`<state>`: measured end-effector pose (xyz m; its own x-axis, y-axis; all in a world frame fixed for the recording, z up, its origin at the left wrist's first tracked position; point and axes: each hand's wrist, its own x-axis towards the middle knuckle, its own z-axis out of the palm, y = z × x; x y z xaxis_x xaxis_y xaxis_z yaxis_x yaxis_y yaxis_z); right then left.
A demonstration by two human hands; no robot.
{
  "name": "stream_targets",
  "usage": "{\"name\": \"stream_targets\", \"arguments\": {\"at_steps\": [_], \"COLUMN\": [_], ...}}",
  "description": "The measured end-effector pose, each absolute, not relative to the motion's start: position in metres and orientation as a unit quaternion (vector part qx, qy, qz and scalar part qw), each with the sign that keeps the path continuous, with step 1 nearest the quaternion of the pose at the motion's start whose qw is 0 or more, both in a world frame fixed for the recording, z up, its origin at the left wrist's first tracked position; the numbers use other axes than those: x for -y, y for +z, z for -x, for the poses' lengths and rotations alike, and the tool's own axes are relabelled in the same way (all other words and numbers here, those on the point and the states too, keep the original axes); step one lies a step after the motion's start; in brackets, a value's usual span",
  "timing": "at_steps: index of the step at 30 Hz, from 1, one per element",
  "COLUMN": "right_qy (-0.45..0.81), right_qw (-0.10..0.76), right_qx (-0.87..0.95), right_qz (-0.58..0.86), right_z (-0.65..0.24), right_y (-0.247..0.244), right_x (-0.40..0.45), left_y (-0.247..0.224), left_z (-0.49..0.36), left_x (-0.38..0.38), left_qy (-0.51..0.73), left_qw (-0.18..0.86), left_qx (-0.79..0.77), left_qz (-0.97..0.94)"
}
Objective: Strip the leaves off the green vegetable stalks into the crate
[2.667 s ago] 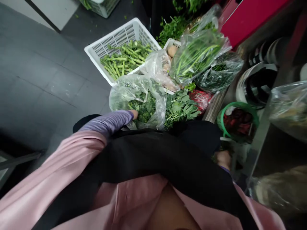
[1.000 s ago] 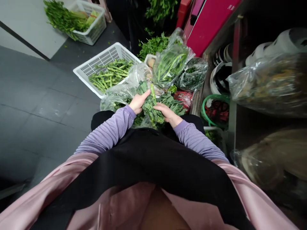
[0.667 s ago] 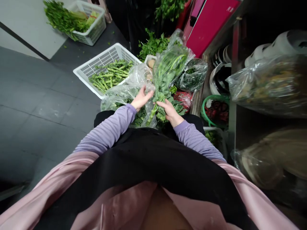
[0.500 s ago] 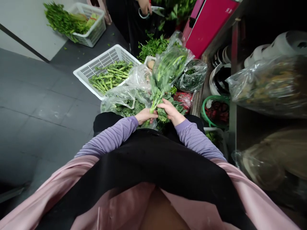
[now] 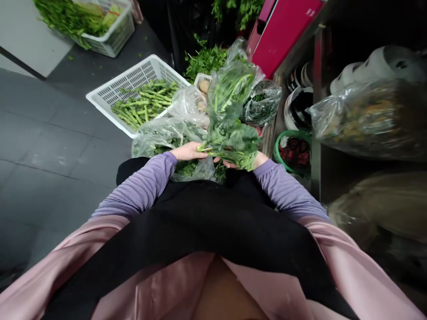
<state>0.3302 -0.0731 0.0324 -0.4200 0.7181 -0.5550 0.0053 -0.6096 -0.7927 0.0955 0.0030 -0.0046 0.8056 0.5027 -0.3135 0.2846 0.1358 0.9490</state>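
Note:
My left hand (image 5: 187, 152) is closed around the pale cut end of a leafy green stalk (image 5: 230, 140). The stalk lies sideways above my lap, its broad leaves pointing right. My right hand (image 5: 261, 159) is under the leafy end, holding it from below. Leaves cover most of that palm, and only a few fingertips show beneath the stalk. Below the hands, an open clear plastic bag (image 5: 160, 133) holds more of the leafy greens. Peeled-looking green stems (image 5: 145, 104) lie in a white slotted basket (image 5: 110, 95) beyond my left hand.
Bagged greens (image 5: 262, 104) and a small white basket of roundish tan items (image 5: 203, 83) stand ahead. A green basket (image 5: 278, 149) is at right, beside a shelf holding a large filled plastic bag (image 5: 370, 120). Another white basket (image 5: 116, 38) with leafy vegetables is far left.
The stalk has swung from pointing away to lying sideways, leaves to the right. My left hand has shifted left, my right hand rightward under the leaves. The other person's hand with scissors has left view.

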Motion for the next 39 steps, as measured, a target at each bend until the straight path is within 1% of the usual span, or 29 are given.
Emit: {"name": "stream_targets", "arguments": {"at_steps": [2,3,6,8,11,14,16,18,20,22,24,25,27,29,30,31,32,34,36,37,39], "right_qy": [0.785,0.782,0.692,0.66,0.629,0.567,0.553,0.553,0.534,0.478,0.393,0.351,0.309,0.321,0.342,0.365,0.387,0.426,0.473,0.503,0.562], "right_qw": [0.235,0.266,0.434,0.493,0.528,0.589,0.615,0.62,0.613,0.595,0.569,0.552,0.496,0.427,0.402,0.394,0.407,0.464,0.516,0.534,0.554], "right_qx": [0.322,0.299,0.275,0.285,0.268,0.198,0.163,0.172,0.224,0.287,0.354,0.398,0.527,0.648,0.68,0.68,0.646,0.507,0.36,0.316,0.286], "right_qz": [0.474,0.479,0.507,0.49,0.504,0.541,0.539,0.529,0.538,0.579,0.629,0.643,0.617,0.543,0.509,0.499,0.517,0.589,0.617,0.602,0.544], "right_z": [-0.332,-0.332,-0.323,-0.313,-0.295,-0.281,-0.275,-0.271,-0.27,-0.27,-0.269,-0.267,-0.259,-0.249,-0.246,-0.244,-0.245,-0.256,-0.274,-0.282,-0.291], "right_y": [0.024,0.02,0.013,0.013,0.013,0.009,0.006,0.005,0.003,0.002,-0.001,-0.003,-0.007,-0.012,-0.014,-0.016,-0.016,-0.014,-0.006,-0.001,0.01], "right_x": [0.069,0.067,0.068,0.071,0.071,0.067,0.065,0.064,0.062,0.06,0.061,0.064,0.075,0.09,0.096,0.1,0.102,0.096,0.083,0.075,0.063], "left_y": [-0.004,-0.003,0.001,0.002,0.003,0.005,0.008,0.011,0.013,0.014,0.012,0.01,0.006,0.002,0.001,0.001,0.002,0.005,0.008,0.009,0.009], "left_z": [-0.098,-0.099,-0.104,-0.107,-0.113,-0.118,-0.12,-0.122,-0.123,-0.126,-0.13,-0.131,-0.133,-0.132,-0.129,-0.126,-0.123,-0.116,-0.111,-0.11,-0.109], "left_x": [0.008,0.014,0.029,0.036,0.044,0.051,0.054,0.058,0.063,0.068,0.07,0.07,0.064,0.052,0.045,0.038,0.033,0.027,0.029,0.032,0.04], "left_qy": [0.088,0.104,0.132,0.128,0.131,0.181,0.214,0.226,0.229,0.243,0.26,0.265,0.27,0.257,0.243,0.227,0.211,0.192,0.184,0.173,0.145], "left_qw": [0.767,0.803,0.877,0.891,0.885,0.873,0.862,0.852,0.839,0.824,0.811,0.807,0.801,0.803,0.808,0.817,0.83,0.86,0.883,0.895,0.916], "left_qx": [-0.305,-0.309,-0.32,-0.333,-0.36,-0.387,-0.404,-0.416,-0.429,-0.444,-0.459,-0.465,-0.48,-0.503,-0.511,-0.511,-0.501,-0.457,-0.412,-0.39,-0.352], "left_qz": [-0.558,-0.499,-0.334,-0.28,-0.265,-0.238,-0.218,-0.224,-0.244,-0.256,-0.254,-0.25,-0.234,-0.191,-0.165,-0.141,-0.124,-0.12,-0.13,-0.133,-0.13]}}
